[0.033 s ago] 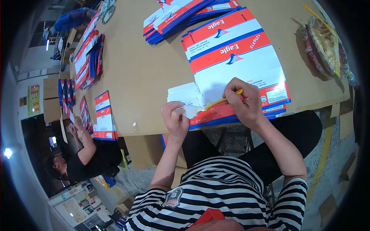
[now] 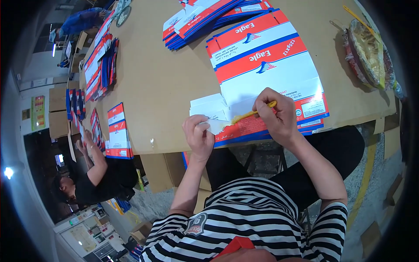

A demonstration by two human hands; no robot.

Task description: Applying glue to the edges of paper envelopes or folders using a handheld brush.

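A flat, unfolded carton in red, white and blue (image 2: 279,72) lies on top of other such sheets at the table's near edge. My left hand (image 2: 198,136) is closed, pinching a white flap (image 2: 217,126) at the carton's near left corner. In my right hand (image 2: 278,115) is a thin yellow-handled brush (image 2: 249,115), gripped between thumb and fingers. Its tip, coated with pale yellowish paste, touches or nearly touches the flap beside my left fingertips. More white flaps (image 2: 207,105) stick out to the left of the carton.
A plastic-lined bowl of yellowish paste (image 2: 371,52) stands far right with a yellow stick (image 2: 355,16) across it. Stacked flat cartons (image 2: 203,24) lie at the back; further stacks (image 2: 102,65) are on the left. A co-worker in black (image 2: 104,177) handles cartons at left.
My hands, the brush and the carton look the same. Only the co-worker's hands and arm at the left have shifted slightly.
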